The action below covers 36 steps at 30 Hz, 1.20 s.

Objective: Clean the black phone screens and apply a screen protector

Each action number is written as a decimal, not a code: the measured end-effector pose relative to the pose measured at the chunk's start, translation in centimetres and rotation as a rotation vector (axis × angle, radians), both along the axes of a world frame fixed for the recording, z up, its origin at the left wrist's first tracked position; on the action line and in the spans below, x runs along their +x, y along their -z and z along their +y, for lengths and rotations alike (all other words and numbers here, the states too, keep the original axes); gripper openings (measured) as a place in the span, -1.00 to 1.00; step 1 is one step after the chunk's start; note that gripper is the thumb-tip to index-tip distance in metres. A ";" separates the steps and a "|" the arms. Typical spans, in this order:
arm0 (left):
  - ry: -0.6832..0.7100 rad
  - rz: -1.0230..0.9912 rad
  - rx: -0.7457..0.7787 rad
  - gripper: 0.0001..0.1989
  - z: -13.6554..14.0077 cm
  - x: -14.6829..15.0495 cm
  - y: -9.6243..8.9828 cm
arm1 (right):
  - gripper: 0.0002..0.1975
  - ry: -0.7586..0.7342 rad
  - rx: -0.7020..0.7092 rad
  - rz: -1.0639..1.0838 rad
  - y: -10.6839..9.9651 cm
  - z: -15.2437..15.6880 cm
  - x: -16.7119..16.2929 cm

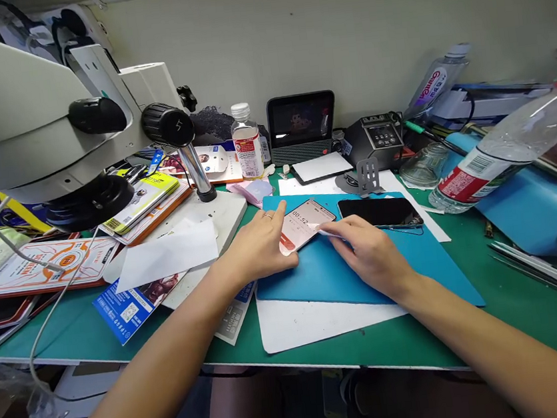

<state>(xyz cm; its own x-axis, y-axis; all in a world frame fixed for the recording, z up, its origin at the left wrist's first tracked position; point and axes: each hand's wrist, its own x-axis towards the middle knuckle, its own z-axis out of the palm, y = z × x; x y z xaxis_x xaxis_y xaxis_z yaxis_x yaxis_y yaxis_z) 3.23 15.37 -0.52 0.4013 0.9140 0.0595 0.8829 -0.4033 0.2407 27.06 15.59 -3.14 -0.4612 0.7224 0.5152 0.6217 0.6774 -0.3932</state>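
Observation:
A lit smartphone (305,225) with a pinkish screen and large clock digits lies at a slant on a blue mat (311,276). My left hand (257,241) grips it from the left, with the thumb by its lower edge and the fingers by its upper left. At the phone's right edge, my right hand (368,252) pinches a small, thin white piece (322,231); its exact kind is too small to tell. To the right on the mat lies a second phone (380,213) with a dark screen.
A microscope (22,124) looms at the left over boxes and papers. A plastic bottle with a red label (485,168) leans at the right. Behind the mat stand a smaller bottle (248,145), a small display (301,119) and a black device (376,141). A white sheet (296,324) sticks out under the mat.

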 end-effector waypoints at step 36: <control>-0.018 0.192 -0.193 0.03 9.1 0.5 -4.1 | -0.78 0.266 0.028 0.114 0.3 -3.9 11.1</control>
<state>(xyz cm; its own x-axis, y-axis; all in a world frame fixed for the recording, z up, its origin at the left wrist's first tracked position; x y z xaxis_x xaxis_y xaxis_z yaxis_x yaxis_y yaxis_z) 3.68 24.42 3.61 0.3724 0.9081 -0.1916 0.9262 -0.3504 0.1394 38.14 11.66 -3.45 -0.1957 0.7950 0.5742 0.7316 0.5083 -0.4543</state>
